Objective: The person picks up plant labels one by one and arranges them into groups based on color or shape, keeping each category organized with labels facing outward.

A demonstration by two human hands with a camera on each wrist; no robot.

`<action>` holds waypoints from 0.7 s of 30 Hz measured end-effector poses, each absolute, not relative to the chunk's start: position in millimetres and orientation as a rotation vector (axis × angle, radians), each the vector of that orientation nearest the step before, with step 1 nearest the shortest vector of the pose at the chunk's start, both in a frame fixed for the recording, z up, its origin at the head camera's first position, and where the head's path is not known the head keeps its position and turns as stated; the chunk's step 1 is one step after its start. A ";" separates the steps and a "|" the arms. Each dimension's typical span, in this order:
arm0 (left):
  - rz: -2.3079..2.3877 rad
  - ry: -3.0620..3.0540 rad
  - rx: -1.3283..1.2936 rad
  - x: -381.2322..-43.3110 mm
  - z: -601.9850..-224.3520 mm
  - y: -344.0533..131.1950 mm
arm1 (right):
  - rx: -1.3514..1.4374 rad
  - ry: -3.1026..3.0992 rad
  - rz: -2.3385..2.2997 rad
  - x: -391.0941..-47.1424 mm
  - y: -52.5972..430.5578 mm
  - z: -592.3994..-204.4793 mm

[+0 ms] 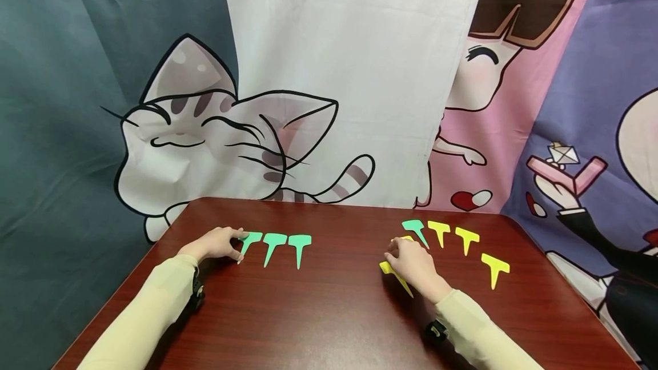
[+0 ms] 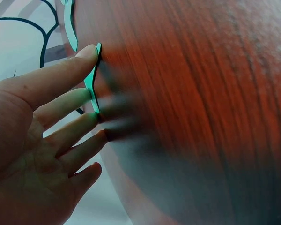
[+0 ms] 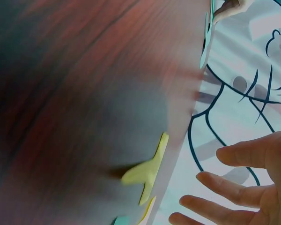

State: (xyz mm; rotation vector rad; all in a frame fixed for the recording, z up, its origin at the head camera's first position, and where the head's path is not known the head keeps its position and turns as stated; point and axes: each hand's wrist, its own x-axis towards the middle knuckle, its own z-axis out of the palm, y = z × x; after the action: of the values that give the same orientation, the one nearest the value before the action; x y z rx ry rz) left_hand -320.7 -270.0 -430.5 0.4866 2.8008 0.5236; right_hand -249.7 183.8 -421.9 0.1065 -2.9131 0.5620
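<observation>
On the left side of the table, my left hand [image 1: 218, 243] pinches a green T-shaped plant label [image 1: 252, 238] at the end of a short row. In the left wrist view its thumb and fingertips meet the edges of that label [image 2: 92, 82]. Two more green labels [image 1: 275, 244] lie just to its right. My right hand [image 1: 413, 264] hovers among yellow labels with relaxed, spread fingers, holding nothing. One yellow label [image 1: 396, 277] shows partly beneath it, and another [image 1: 408, 238] peeks out behind its knuckles.
At the right, a green label [image 1: 415, 229] and yellow labels [image 1: 439, 230], [image 1: 467, 237] lie in a slanting row, with another yellow label [image 1: 495, 267] nearer. The reddish-brown table [image 1: 319, 324] backs onto a cartoon-printed curtain [image 1: 349, 61].
</observation>
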 end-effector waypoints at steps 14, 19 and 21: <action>0.514 2.810 0.482 -320.7 -431.1 -270.7 | 0.055 -2.956 0.533 -236.5 217.6 -423.6; 0.513 2.809 0.477 -321.2 -431.6 -270.9 | 0.084 -2.930 0.533 -230.9 229.5 -426.4; 0.518 2.805 0.478 -321.5 -431.3 -270.4 | 0.069 -2.931 0.535 -228.2 234.5 -427.4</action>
State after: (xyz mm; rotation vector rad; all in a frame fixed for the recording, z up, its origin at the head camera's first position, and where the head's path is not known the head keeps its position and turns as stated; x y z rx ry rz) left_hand -321.5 -270.4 -431.3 0.4783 2.8053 0.5182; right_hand -228.2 234.5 -427.4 0.0688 -2.9309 0.5350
